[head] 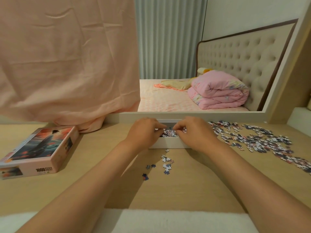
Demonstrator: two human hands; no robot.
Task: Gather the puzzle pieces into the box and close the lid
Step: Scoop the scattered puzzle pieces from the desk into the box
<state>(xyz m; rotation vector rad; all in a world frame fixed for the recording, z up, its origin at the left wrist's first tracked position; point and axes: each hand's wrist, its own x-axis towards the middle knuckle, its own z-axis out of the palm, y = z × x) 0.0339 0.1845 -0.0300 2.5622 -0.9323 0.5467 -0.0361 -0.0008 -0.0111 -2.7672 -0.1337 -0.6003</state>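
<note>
Box lies long-side left-to-right, open upward, left hand and right hand apparently pinching pieces inside.

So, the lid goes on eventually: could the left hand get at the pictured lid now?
Probably yes. The lid lies to the left of the left hand, only bare table between them, though that hand is busy in the white box.
</note>
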